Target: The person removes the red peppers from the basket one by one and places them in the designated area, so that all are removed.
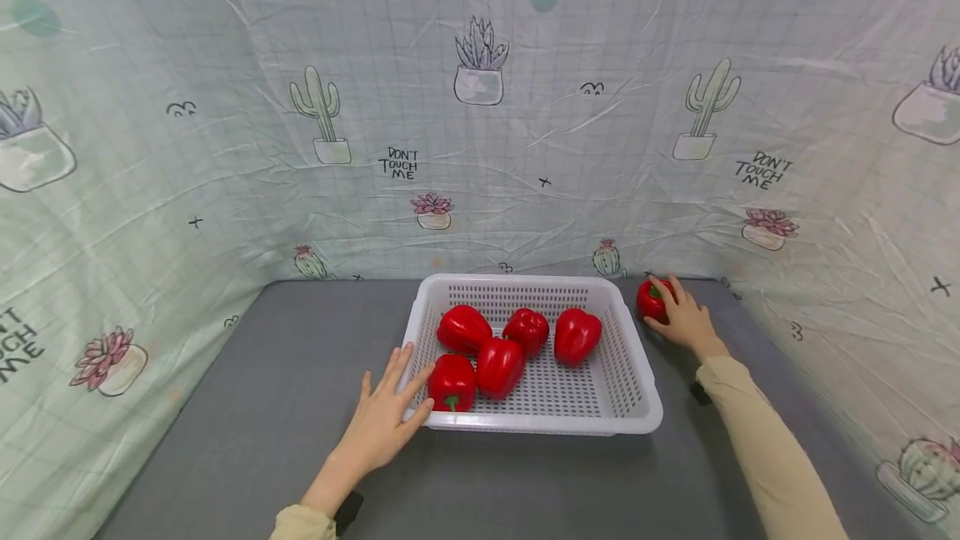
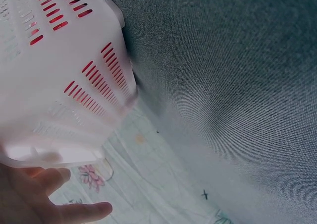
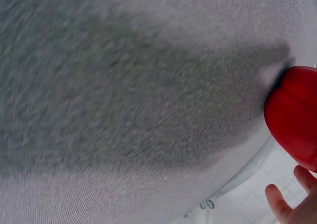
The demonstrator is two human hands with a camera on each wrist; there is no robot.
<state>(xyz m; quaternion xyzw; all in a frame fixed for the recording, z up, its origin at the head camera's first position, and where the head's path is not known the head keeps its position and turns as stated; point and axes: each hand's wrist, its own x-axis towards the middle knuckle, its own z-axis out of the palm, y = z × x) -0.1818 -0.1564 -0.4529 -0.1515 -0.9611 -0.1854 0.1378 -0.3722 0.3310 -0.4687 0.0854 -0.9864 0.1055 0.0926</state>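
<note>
Your spread left hand [image 1: 384,415] is bracing the basket [image 1: 637,390] rim | right hand [image 1: 686,319] is cupping a pepper [image 1: 651,300] outside, beside the backdrop [image 1: 525,148] | five peppers [image 1: 498,365] are sitting inside

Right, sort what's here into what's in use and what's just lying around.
In use:
- right hand gripping a pepper beside the basket
- left hand resting on the basket rim
- five peppers inside the basket

Just there:
- grey table
- cactus cloth behind
</note>
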